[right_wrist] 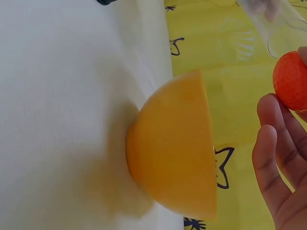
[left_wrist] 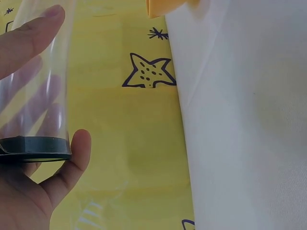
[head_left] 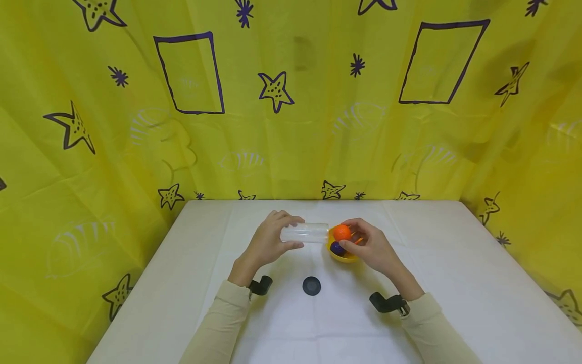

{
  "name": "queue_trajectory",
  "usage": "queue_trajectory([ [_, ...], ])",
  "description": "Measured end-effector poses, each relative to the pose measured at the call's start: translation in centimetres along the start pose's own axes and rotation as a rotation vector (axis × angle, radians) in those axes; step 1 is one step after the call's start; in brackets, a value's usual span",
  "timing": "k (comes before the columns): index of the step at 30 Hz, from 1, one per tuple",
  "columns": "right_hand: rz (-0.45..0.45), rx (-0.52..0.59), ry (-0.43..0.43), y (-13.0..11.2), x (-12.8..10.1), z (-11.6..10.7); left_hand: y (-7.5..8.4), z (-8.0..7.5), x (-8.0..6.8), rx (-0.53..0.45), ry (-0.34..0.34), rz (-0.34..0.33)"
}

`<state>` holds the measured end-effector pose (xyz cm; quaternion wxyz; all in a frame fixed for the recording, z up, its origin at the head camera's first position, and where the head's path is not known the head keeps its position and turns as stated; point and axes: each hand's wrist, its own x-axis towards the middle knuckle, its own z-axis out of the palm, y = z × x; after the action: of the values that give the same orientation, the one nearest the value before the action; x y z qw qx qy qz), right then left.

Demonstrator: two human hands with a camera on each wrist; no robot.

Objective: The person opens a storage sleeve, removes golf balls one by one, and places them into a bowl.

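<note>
My left hand [head_left: 267,241] grips a clear plastic tube [head_left: 313,232], fingers and thumb around it. The tube lies level above the table, its open end facing right; the left wrist view shows a dark cap [left_wrist: 36,146] at its other end. Between fingertips and thumb, my right hand [head_left: 375,247] pinches an orange ball [right_wrist: 289,79] with a dimpled surface, just off the tube's mouth. Below that hand stands a yellow bowl [right_wrist: 172,148], upright on the table. A dark purple ball [head_left: 337,248] is seen within the bowl's rim, along with a bit of orange partly hidden by fingers.
A round black disc [head_left: 311,286] lies flat on the white table [head_left: 291,323], nearer to me than the bowl. Yellow curtains [head_left: 300,136] with star drawings hang behind and along both sides. Black wrist mounts [head_left: 386,303] stick out inward from both sleeves.
</note>
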<state>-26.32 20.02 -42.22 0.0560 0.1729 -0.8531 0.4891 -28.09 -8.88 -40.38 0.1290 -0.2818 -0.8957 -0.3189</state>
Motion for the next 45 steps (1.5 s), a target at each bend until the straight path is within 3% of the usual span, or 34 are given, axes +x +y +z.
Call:
queue_trajectory([
  [21,0.074,-0.1,0.082,1.4,0.3,-2.0,-0.2,0.0,0.0,-0.006,0.014,-0.038],
  [45,0.069,-0.149,0.034,3.6,0.2,-3.6,-0.7,0.2,0.0,-0.015,0.026,-0.046],
])
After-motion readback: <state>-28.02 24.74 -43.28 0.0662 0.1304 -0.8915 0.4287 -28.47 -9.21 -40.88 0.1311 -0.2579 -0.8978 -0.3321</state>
